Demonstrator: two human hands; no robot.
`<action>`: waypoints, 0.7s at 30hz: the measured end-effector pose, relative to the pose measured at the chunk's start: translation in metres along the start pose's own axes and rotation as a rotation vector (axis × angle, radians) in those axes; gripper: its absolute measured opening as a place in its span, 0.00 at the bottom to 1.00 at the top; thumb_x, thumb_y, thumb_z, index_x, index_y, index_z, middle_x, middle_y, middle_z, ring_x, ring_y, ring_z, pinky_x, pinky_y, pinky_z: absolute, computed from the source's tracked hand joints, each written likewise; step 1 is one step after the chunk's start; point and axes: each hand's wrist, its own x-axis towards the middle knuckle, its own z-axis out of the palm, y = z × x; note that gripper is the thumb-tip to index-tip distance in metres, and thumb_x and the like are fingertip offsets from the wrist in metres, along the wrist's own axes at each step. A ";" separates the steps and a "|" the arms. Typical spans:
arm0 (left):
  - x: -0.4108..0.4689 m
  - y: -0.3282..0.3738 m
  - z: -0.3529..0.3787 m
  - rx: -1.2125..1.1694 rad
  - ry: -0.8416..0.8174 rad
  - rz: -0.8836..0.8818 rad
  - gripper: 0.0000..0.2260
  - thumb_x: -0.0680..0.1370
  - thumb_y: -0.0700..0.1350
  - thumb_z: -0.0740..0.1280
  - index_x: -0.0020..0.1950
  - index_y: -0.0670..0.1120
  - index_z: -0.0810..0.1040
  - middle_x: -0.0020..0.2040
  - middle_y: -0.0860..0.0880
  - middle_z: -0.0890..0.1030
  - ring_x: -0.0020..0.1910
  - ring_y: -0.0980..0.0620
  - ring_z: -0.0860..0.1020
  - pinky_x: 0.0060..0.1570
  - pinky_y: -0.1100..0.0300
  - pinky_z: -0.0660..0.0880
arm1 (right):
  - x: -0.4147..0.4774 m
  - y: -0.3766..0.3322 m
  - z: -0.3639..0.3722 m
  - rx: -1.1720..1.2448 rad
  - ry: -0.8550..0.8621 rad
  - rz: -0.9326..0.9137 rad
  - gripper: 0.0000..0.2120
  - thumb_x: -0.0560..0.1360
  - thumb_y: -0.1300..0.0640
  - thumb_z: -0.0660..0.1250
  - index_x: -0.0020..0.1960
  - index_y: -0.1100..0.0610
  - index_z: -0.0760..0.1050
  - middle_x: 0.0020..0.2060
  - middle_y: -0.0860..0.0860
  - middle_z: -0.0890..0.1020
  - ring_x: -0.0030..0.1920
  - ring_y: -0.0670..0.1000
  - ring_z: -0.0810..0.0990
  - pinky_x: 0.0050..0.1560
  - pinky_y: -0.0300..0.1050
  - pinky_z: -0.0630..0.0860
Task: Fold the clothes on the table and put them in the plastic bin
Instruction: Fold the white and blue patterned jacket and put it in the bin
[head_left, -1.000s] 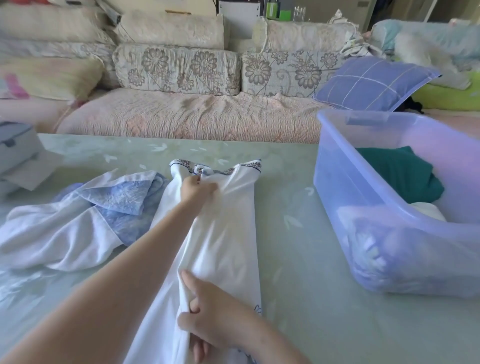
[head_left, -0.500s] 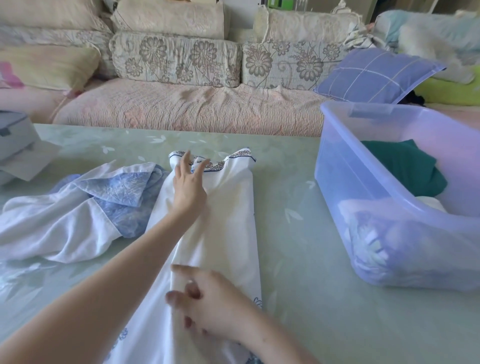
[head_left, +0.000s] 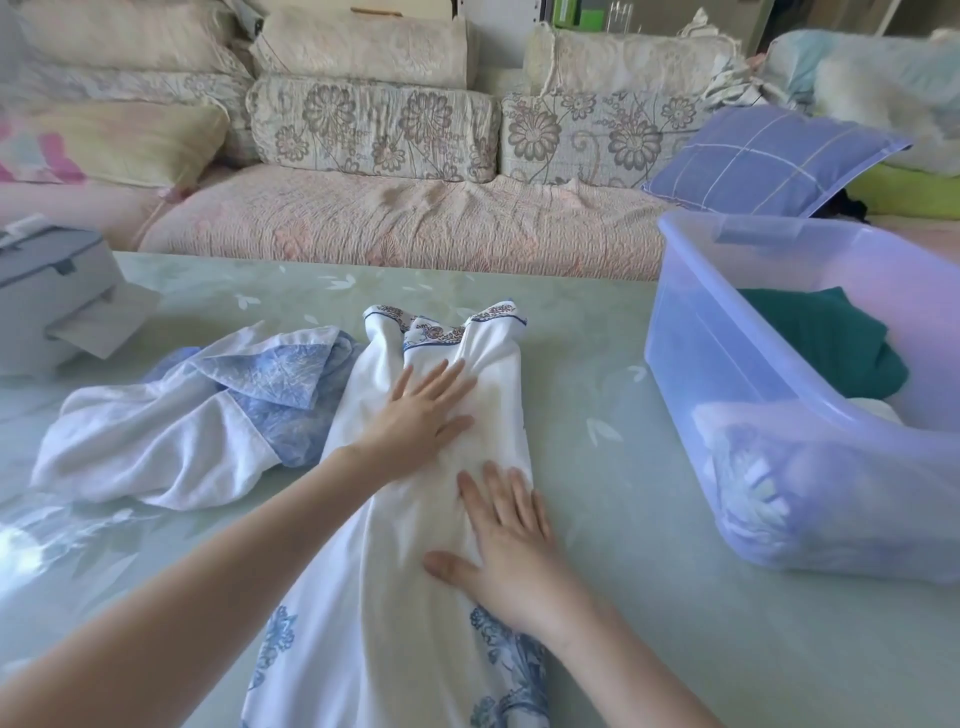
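Note:
A long white dress (head_left: 395, 597) with blue flower print and a patterned collar lies folded narrow down the middle of the pale green table (head_left: 623, 519). My left hand (head_left: 421, 415) presses flat on its upper part, fingers straight. Lower down, my right hand (head_left: 504, 551) rests flat on the same cloth, thumb spread out. A crumpled white and blue garment (head_left: 182, 421) lies to the left, touching the dress. The clear plastic bin (head_left: 727, 426) stands at the right and holds a dark green garment (head_left: 821, 343) and other clothes.
A grey box (head_left: 47, 291) sits at the table's left edge. Behind the table runs a sofa (head_left: 405, 223) with flowered cushions and a blue checked pillow (head_left: 769, 161).
Both hands have let go of the dress and now lie flat on it. My left hand slid down from the collar; my right hand moved up the cloth.

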 end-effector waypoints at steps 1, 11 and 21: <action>-0.006 0.003 -0.008 -0.085 0.096 -0.039 0.33 0.74 0.64 0.42 0.74 0.51 0.62 0.76 0.50 0.60 0.76 0.50 0.55 0.73 0.53 0.45 | 0.001 0.001 -0.002 0.004 0.019 -0.005 0.49 0.65 0.24 0.45 0.77 0.48 0.38 0.75 0.49 0.34 0.74 0.52 0.31 0.72 0.50 0.33; -0.239 0.063 -0.058 -0.923 0.213 -0.570 0.09 0.78 0.37 0.63 0.51 0.51 0.74 0.38 0.51 0.84 0.35 0.56 0.81 0.37 0.60 0.77 | -0.079 -0.008 -0.008 0.302 0.267 -0.235 0.15 0.77 0.45 0.63 0.61 0.49 0.76 0.55 0.43 0.75 0.58 0.41 0.69 0.61 0.33 0.63; -0.263 0.131 -0.058 -0.877 -0.007 -0.645 0.25 0.70 0.56 0.72 0.58 0.52 0.62 0.36 0.46 0.82 0.35 0.51 0.82 0.42 0.53 0.79 | -0.162 -0.018 0.027 0.254 0.134 -0.265 0.21 0.72 0.51 0.71 0.63 0.48 0.71 0.53 0.37 0.69 0.54 0.34 0.71 0.51 0.28 0.67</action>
